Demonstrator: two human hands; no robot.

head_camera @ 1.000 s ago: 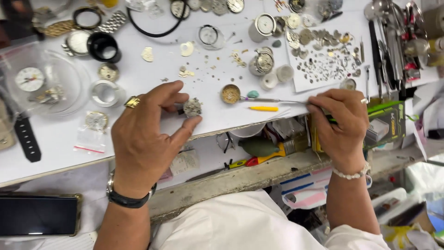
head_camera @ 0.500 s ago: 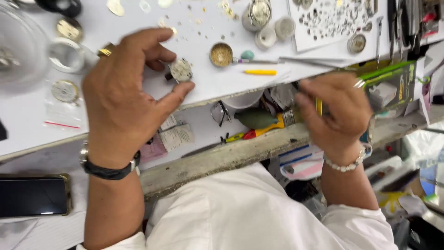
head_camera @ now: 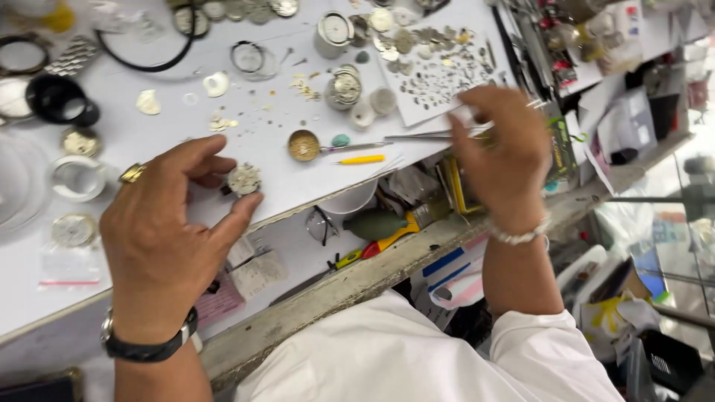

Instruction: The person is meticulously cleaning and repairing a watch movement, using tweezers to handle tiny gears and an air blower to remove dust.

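Left hand [head_camera: 160, 238] pinches a small round watch movement [head_camera: 243, 179] between thumb and fingers, at the near edge of the white counter [head_camera: 283, 141]. Right hand [head_camera: 500, 152], blurred, hovers by the tweezers [head_camera: 417, 136]; its finger state cannot be told. Risk: a loosened pinch could drop the movement off the edge.

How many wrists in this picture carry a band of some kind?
2. The left hand's wrist carries a black strapped wristwatch; the right hand's wrist carries a pale beaded bracelet. No other wrists show.
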